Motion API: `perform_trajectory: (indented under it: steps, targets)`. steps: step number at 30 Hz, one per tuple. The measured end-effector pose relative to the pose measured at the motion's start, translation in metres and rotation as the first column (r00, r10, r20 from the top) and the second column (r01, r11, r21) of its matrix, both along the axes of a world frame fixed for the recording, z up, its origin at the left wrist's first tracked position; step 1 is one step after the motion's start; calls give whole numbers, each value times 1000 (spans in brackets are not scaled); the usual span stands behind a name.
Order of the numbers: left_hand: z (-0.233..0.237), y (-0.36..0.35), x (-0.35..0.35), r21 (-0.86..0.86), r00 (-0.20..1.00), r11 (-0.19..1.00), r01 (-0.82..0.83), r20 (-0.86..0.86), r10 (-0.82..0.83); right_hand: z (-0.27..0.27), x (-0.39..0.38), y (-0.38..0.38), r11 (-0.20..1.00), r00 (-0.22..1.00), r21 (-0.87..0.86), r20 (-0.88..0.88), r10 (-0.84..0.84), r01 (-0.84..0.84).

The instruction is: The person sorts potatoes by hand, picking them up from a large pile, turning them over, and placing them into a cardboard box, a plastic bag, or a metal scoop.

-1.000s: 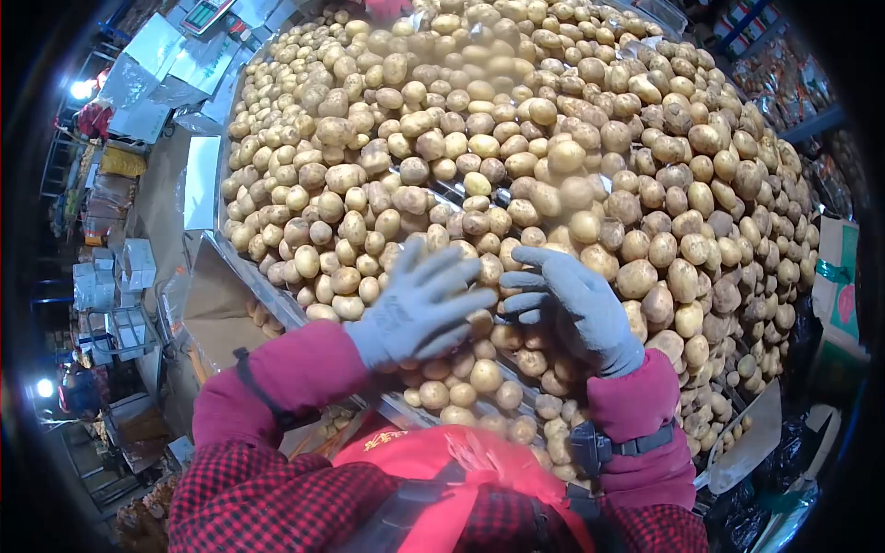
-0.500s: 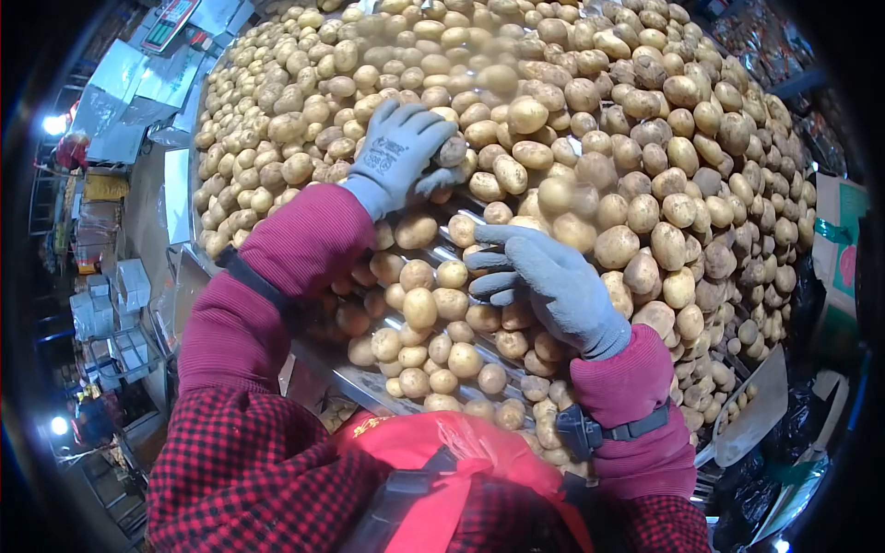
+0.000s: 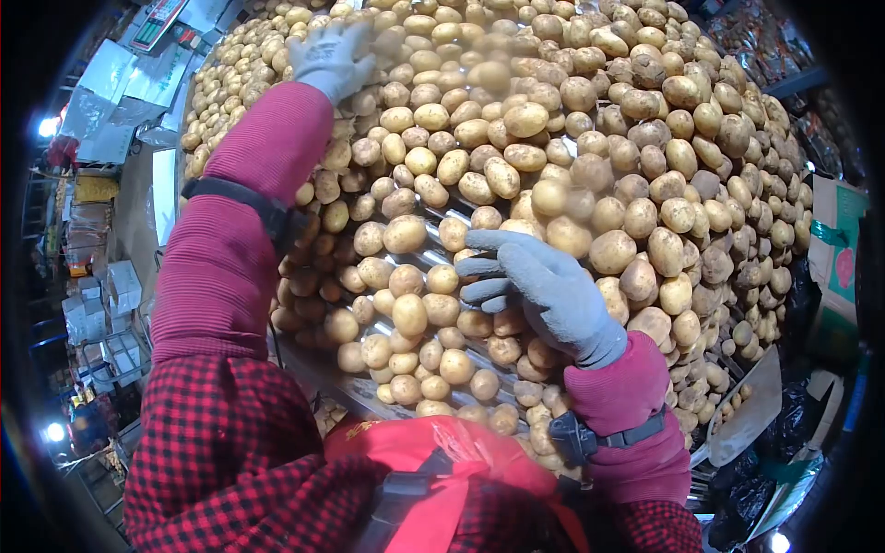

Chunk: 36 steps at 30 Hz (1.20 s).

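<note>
Potatoes (image 3: 525, 120) everywhere, honestly. They fill most of the view in one big mound, and a looser bunch lies nearer the body, just in front of the red apron (image 3: 433, 442). A few metal bars (image 3: 431, 226) peek through between the two groups.

The left hand (image 3: 332, 60), in a grey glove, is way out at the far left part of the mound, arm nearly straight. Its fingers look loosely spread over the potatoes, but it's a bit smeared and the palm is hidden, so I can't tell if it has hold of one. The right hand (image 3: 553, 290), same kind of glove, is much closer in: fingers wide and gently bent, thumb side up, nothing visible between them, with potatoes all round.

My two cents for a long reach like this: keep the palm low and the fingers slightly cupped, so the pressure is shared instead of jabbing one potato. Don't dig in under the slope; I reckon it could slide. The right hand's a handy guard near the bars, so I'd keep it relaxed there. And watch that wrist strap (image 3: 636, 433) around the potatoes.
</note>
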<state>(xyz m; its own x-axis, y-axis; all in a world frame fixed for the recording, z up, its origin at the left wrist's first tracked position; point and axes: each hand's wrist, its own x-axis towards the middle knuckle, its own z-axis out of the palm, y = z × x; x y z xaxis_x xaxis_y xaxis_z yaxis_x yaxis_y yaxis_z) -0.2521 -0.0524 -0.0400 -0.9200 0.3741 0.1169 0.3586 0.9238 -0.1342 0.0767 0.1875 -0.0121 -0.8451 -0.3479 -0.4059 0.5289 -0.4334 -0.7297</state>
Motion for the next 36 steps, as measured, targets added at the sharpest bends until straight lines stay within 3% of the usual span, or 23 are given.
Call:
perform_trajectory:
  steps: [2, 3, 5, 6, 7, 8, 9, 10, 12, 16, 18, 20, 24, 26, 32, 35, 36]
  targets:
    - [-4, -18, -10, 144, 952, 978, 148, -289, -101, 1, 0, -1, 1000, 1000, -5, 7, 0, 0]
    - [15, -12, 8, 196, 955, 952, 235, -226, -189, 1, -1, -1, 1000, 1000, -3, 9, -2, 2]
    - [17, -10, 36, 297, 769, 710, 638, -269, -579, 2, -2, -2, 1000, 1000, -7, 25, -9, 9]
    - [19, -4, 65, 160, 779, 763, 627, -109, -617, 3, -2, -2, 1000, 999, -7, 42, -13, 13]
    - [14, 3, 91, 144, 737, 728, 671, -18, -676, 1, -2, -3, 1000, 999, 3, 46, -16, 16]
    - [16, 13, 114, 89, 757, 805, 587, 290, -585, 2, -3, -4, 1000, 999, 4, 40, 3, -3]
    - [-9, 7, 124, 146, 722, 729, 668, 110, -683, 5, -3, -4, 1000, 999, 20, 40, -9, 9]
    - [-2, 16, 135, 95, 784, 834, 543, 299, -544, 7, -3, -5, 999, 999, 36, 39, -20, 19]
    - [-6, 22, 143, 196, 793, 860, 471, 333, -510, 6, -2, -7, 999, 1000, 31, 26, -9, 8]
    - [-6, 30, 156, 205, 889, 929, 310, 284, -359, 10, -2, -9, 999, 999, 28, 6, -37, 37]
    - [-3, 33, 154, 221, 882, 946, 238, 358, -306, 13, -2, -10, 997, 999, 63, 17, -47, 46]
    - [-3, 27, 163, 244, 901, 938, 245, 301, -314, 11, -2, -9, 997, 999, 66, 10, -43, 42]
    - [-2, 17, 169, 194, 879, 959, 209, 393, -271, 7, -1, -7, 996, 1000, 83, -5, -14, 14]
    - [-8, 15, 167, 184, 874, 924, 335, 305, -378, 8, -2, -8, 995, 1000, 100, -17, 12, -11]
    - [-4, 29, 151, 240, 847, 937, 253, 413, -334, 12, -3, -12, 990, 1000, 141, 1, -13, 12]
    - [-14, 24, 149, 290, 841, 907, 306, 363, -400, 7, -2, -5, 999, 1000, 31, 10, -20, 19]
    - [0, 26, 160, 287, 865, 929, 232, 377, -332, 6, -2, -4, 999, 999, -5, 20, -39, 39]
